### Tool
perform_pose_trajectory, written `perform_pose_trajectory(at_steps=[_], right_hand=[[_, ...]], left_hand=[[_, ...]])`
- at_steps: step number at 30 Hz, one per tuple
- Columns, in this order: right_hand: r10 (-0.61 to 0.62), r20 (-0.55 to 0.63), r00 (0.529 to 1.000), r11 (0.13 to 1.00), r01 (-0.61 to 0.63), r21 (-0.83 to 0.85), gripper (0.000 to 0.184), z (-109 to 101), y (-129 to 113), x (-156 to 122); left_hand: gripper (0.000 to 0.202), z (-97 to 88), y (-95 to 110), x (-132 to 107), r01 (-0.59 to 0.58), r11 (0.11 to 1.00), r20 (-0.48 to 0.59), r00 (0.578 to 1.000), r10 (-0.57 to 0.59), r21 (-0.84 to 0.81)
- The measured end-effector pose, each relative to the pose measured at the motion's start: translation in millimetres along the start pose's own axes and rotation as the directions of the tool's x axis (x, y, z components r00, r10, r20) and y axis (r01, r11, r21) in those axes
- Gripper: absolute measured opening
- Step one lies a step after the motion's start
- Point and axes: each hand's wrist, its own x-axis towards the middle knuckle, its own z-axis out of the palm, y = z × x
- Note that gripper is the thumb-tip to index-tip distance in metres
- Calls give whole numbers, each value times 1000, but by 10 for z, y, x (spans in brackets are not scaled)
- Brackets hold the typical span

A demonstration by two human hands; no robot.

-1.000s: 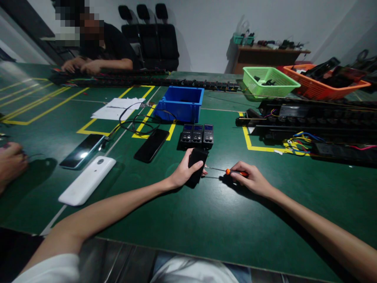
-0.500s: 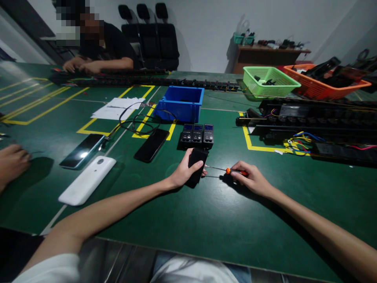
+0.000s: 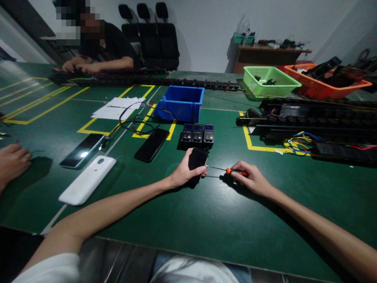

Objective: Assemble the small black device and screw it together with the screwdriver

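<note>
The left hand [image 3: 182, 173] covers part of the black block [image 3: 196, 160], its thumb laid across the near part and most of its fingers out of sight behind; its grip is closed around the block. The tip of the screwdriver [image 3: 228, 171] ends at the block's right side beside that thumb, too fine to show whether it touches. The right hand [image 3: 249, 177] pinches the handle between thumb and fingers, hiding part of it. The block is just nearer than three black modules [image 3: 197, 135], over the green table [image 3: 188, 228]; its long axis runs near to far, the far end leaning right. The screwdriver runs left to right, tip pointing left. Another person's hand [image 3: 13, 163] is cut off at the left edge.
</note>
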Motion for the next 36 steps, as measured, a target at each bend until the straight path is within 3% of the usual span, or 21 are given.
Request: perform_pose_trajectory(at_steps=[7, 18, 29, 36], right_hand=[[-67, 26, 997, 995, 69, -70, 20, 0, 12, 4], [-75, 14, 997, 997, 76, -32, 20, -6, -10, -8], [-85, 16, 996, 996, 86, -36, 18, -7, -5, -21], [-85, 12, 996, 995, 85, -46, 19, -5, -13, -26]], left_hand=[[68, 1, 15, -3, -39, 996, 18, 999, 38, 75], [60, 6, 23, -3, -25, 998, 12, 1000, 24, 62], [73, 10, 19, -5, -45, 995, -4, 999, 45, 87], [71, 3, 14, 3, -51, 995, 0, 999, 51, 88]])
